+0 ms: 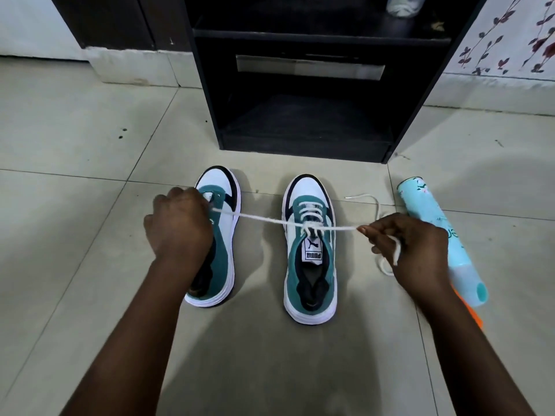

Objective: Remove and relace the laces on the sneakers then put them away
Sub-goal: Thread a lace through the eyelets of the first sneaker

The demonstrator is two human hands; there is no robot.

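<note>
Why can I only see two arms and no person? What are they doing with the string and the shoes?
The camera sits on the person's head and looks down, so you see only their own arms. On the tiled floor stand two green and white sneakers. The right sneaker is laced, and both hands pull the ends of its white lace sideways. The left hand grips one end over the left sneaker, which shows no lace. The right hand pinches the other end. A light blue spray can lies on the floor to the right. Ahead stands a black shelf.
</note>
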